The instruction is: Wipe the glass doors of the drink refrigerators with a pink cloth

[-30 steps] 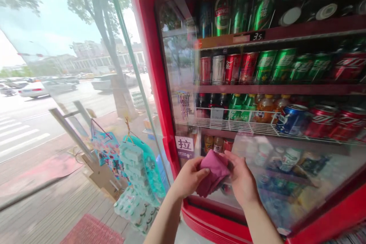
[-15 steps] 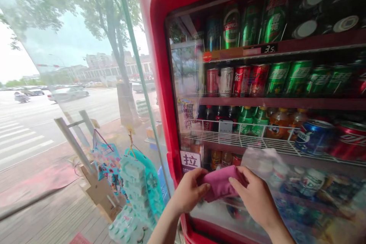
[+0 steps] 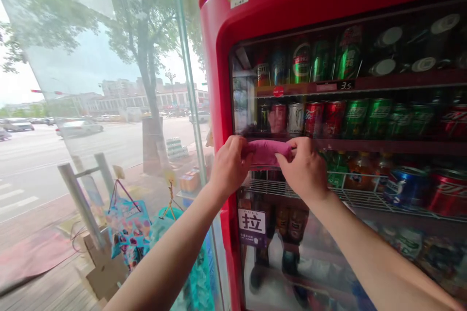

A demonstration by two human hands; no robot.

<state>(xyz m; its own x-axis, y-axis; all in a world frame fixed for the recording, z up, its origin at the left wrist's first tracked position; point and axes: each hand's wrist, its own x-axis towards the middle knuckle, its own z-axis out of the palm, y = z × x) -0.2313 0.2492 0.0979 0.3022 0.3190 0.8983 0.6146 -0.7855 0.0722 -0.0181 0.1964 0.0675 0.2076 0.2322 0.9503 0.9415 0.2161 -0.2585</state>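
Observation:
Both my hands hold a folded pink cloth [image 3: 265,152] in front of the glass door [image 3: 350,165] of a red drinks fridge [image 3: 292,0]. My left hand [image 3: 229,165] is closed on the cloth's left end. My right hand [image 3: 303,171] is closed on its right end, fingers curled over the top edge. The cloth sits level with the second shelf of cans [image 3: 328,117], close to or against the glass; I cannot tell which.
Inside the fridge are shelves of green and red cans and bottles. A purple pull sticker [image 3: 252,227] is on the door's left edge. Left of the fridge a shop window [image 3: 109,107] shows the street, with hanging bags [image 3: 127,228] by the glass.
Both hands have risen with the cloth from the lower part of the door, near the pull sticker, up to the second can shelf. The view has tilted up.

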